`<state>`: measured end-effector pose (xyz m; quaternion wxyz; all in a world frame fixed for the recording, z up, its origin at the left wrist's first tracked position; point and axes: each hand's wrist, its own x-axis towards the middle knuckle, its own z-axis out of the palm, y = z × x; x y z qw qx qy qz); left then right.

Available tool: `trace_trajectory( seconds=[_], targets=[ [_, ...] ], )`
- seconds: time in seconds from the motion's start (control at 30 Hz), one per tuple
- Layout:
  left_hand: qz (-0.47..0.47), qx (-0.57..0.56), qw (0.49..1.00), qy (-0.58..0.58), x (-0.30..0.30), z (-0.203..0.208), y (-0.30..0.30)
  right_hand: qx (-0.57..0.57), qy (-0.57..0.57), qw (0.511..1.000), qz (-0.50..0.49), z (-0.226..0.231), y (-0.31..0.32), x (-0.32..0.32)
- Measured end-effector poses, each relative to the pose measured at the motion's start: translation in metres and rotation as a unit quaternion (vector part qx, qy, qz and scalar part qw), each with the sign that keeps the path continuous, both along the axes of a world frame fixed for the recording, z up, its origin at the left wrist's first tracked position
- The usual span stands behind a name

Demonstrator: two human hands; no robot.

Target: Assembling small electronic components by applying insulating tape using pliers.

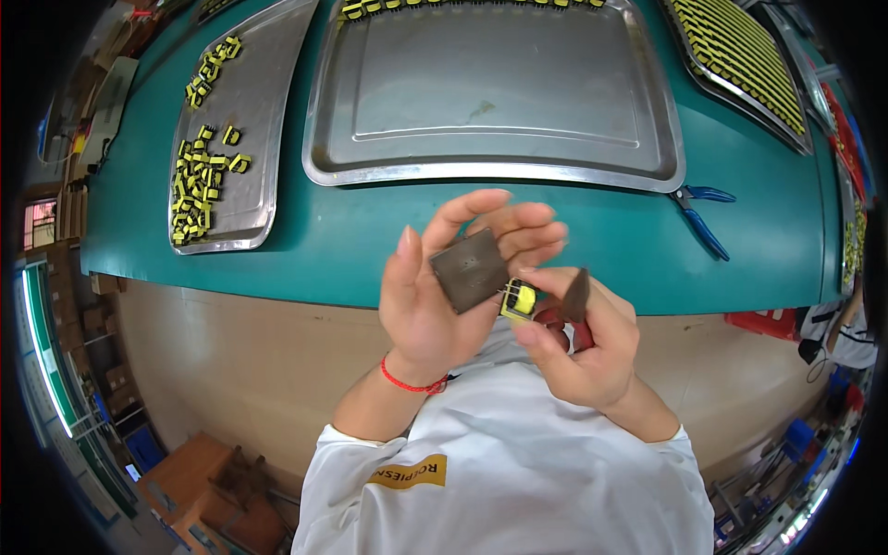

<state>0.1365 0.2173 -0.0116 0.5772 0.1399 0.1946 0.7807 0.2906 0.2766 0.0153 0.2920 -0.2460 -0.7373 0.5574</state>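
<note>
My left hand point(421, 324) is palm up with its fingers curled and apart, holding a flat dark square block point(469, 273) with small holes in its middle. Pinched between thumb and index finger, a small yellow-and-black transformer point(520, 299) is in my right hand point(592, 347). Its pins point at the block's right edge; whether they touch it I cannot tell. Red-handled pliers point(575, 301) with a dark jaw are also tucked in my right hand, partly hidden by the fingers.
A steel tray point(495, 102) lies ahead on the green table point(351, 254), with a row of transformers along its far edge. The left tray point(250, 139) holds loose transformers point(194, 185). At the right are blue-handled cutters point(703, 217) and a tray packed with rows of transformers point(745, 65).
</note>
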Motion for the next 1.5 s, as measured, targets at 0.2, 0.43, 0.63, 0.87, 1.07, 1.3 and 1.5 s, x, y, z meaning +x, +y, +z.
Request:
trace_trajectory(
  seconds=[0.2, 0.43, 0.63, 0.87, 1.07, 1.3, 1.5],
  targets=[
    [-0.008, 0.032, 0.986, 0.162, 0.007, -0.002, -0.001, 0.031, -0.022, 0.999, -0.016, 0.002, -0.002, -0.007],
    [-0.022, -0.003, 0.966, 0.258, 0.009, 0.004, -0.003, 0.030, -0.030, 0.999, -0.014, 0.002, -0.001, -0.006],
    [-0.028, -0.004, 0.960, 0.277, 0.009, 0.003, -0.006, -0.012, -0.041, 0.999, -0.031, 0.008, 0.000, -0.006],
    [-0.015, -0.013, 0.955, 0.296, 0.012, -0.003, -0.001, 0.072, -0.027, 0.997, -0.020, -0.003, -0.002, -0.008],
    [-0.045, -0.078, 0.996, 0.026, 0.011, 0.005, 0.002, 0.010, 0.008, 1.000, -0.004, -0.002, 0.008, -0.006],
    [-0.013, -0.180, 0.980, -0.078, 0.009, 0.025, 0.005, -0.042, 0.015, 0.996, -0.074, -0.004, 0.010, 0.001],
    [-0.003, -0.188, 0.975, -0.121, 0.006, 0.024, 0.006, -0.039, 0.009, 0.997, -0.062, -0.007, 0.007, 0.000]
  ],
)
